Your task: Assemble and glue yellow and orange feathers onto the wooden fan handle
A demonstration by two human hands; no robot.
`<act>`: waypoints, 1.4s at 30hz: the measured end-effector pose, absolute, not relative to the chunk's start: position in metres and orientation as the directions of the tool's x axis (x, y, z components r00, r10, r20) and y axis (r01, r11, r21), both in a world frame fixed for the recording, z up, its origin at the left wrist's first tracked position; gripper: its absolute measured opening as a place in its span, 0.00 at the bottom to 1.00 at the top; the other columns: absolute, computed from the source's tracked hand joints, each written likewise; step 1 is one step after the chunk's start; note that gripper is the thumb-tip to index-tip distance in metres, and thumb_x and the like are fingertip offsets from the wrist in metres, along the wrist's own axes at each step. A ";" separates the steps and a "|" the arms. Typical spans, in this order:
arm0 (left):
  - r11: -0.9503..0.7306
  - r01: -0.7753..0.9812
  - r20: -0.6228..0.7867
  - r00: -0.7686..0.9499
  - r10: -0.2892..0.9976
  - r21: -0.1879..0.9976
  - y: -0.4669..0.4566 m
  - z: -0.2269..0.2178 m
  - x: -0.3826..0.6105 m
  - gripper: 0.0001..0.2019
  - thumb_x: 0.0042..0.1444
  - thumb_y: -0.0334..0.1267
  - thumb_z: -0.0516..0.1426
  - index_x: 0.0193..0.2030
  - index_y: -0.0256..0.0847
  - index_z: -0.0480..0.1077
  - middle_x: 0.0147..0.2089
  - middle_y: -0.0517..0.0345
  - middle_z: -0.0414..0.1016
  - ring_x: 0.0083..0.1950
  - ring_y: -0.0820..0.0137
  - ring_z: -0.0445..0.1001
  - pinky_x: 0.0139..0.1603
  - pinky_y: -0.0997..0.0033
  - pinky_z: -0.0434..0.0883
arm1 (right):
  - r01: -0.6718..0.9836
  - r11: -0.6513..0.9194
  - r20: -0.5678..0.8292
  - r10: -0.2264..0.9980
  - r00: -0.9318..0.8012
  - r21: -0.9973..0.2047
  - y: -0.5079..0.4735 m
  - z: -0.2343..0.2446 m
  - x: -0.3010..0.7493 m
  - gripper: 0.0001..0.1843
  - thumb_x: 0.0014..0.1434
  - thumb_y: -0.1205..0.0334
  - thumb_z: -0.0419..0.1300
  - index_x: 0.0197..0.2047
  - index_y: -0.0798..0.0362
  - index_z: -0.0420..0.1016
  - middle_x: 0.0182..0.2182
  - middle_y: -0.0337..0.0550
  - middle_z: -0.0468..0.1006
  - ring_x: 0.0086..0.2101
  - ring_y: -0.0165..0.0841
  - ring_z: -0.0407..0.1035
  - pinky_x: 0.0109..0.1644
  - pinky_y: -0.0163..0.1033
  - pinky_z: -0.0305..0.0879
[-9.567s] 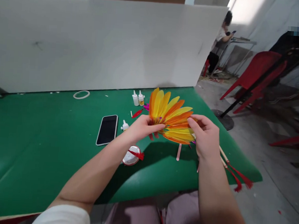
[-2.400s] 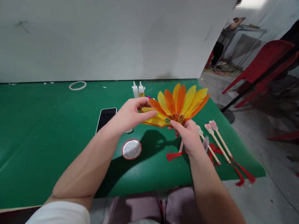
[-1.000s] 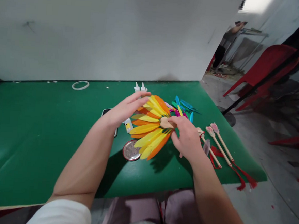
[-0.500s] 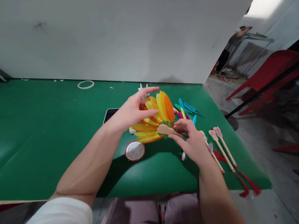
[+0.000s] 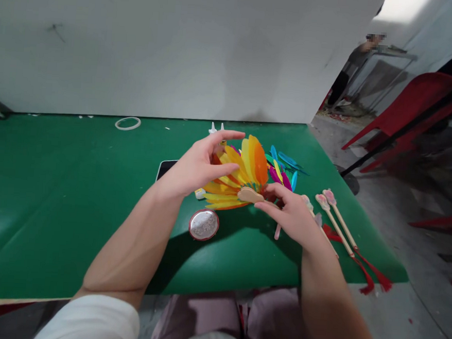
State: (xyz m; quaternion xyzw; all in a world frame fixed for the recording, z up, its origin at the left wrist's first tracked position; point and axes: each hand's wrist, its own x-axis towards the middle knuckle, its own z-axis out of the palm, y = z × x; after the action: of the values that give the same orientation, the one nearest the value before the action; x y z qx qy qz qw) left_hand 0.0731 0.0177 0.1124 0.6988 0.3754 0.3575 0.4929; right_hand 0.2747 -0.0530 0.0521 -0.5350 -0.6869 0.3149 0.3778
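Feathers fanned out above a green table

The right hand gripped a wooden piece between thumb and fingers, its rounded end lying over the feather bases. The left hand was spread, thumb and forefinger parted around the feathers' outer edge; whether it touched them could not be told. On the table sat a red-rimmed round dish. Bright loose feathers lay beyond the right hand, and sticks with red tassels lay to its right
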 end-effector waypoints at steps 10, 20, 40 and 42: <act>-0.305 0.211 0.171 0.485 0.858 0.929 0.013 0.116 0.075 0.27 0.46 0.38 0.59 0.57 0.46 0.63 0.36 0.58 0.74 0.35 0.69 0.75 0.35 0.71 0.72 | 0.471 0.206 0.105 0.967 -0.232 -0.857 -0.053 0.051 0.271 0.10 0.54 0.53 0.58 0.35 0.50 0.70 0.28 0.36 0.71 0.25 0.27 0.64 0.24 0.32 0.59; -0.398 0.280 0.212 0.519 0.828 0.874 0.018 0.112 0.073 0.21 0.49 0.39 0.59 0.52 0.42 0.67 0.37 0.57 0.72 0.36 0.72 0.71 0.39 0.72 0.69 | 0.445 0.156 0.084 0.981 -0.177 -0.882 -0.054 0.052 0.267 0.11 0.60 0.53 0.50 0.36 0.50 0.67 0.24 0.33 0.69 0.21 0.26 0.64 0.24 0.31 0.59; -0.369 0.218 0.202 0.543 0.815 0.904 0.018 0.113 0.071 0.22 0.50 0.36 0.58 0.54 0.41 0.65 0.37 0.57 0.70 0.35 0.74 0.70 0.35 0.75 0.69 | 0.612 0.251 0.188 0.968 -0.167 -0.750 -0.055 0.050 0.264 0.07 0.61 0.58 0.49 0.32 0.50 0.60 0.23 0.33 0.65 0.21 0.24 0.57 0.25 0.31 0.51; -0.368 0.210 0.202 0.549 0.811 0.906 0.019 0.113 0.071 0.22 0.50 0.36 0.59 0.54 0.41 0.65 0.37 0.57 0.70 0.35 0.74 0.70 0.35 0.74 0.69 | 0.614 0.256 0.193 0.967 -0.169 -0.746 -0.054 0.049 0.264 0.08 0.61 0.57 0.49 0.33 0.50 0.60 0.23 0.33 0.64 0.21 0.24 0.57 0.25 0.32 0.50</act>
State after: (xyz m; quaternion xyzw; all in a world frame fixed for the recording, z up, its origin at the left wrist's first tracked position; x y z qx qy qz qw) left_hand 0.0710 0.0185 0.1131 0.7564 0.3373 0.3342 0.4499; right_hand 0.2643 -0.0543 0.0494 -0.5503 -0.7181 0.2626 0.3356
